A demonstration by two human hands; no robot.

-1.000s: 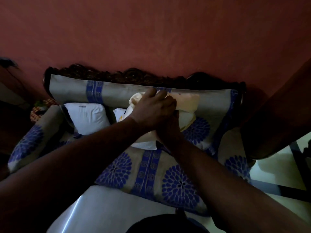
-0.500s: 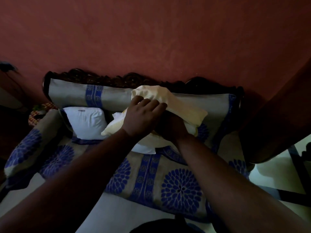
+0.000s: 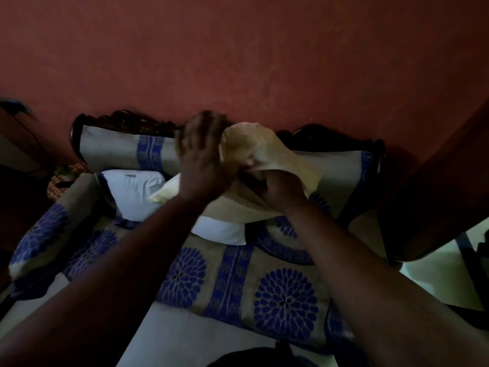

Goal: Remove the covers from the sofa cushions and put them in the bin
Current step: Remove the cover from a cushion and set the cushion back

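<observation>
1. Above the sofa (image 3: 238,284) seat, our right hand (image 3: 281,188) grips a cream cushion cover (image 3: 267,147); our blurred left hand (image 3: 203,154) presses it, its hold unclear.
2. We see the cover bunched and creased.
3. We count two bare white cushions (image 3: 132,189).

Dim room with a dark red wall (image 3: 238,54) at the far side. A sofa (image 3: 238,282) in grey fabric with blue flower prints and a carved dark wooden back stands against it. Pale floor (image 3: 436,276) shows at right.
</observation>
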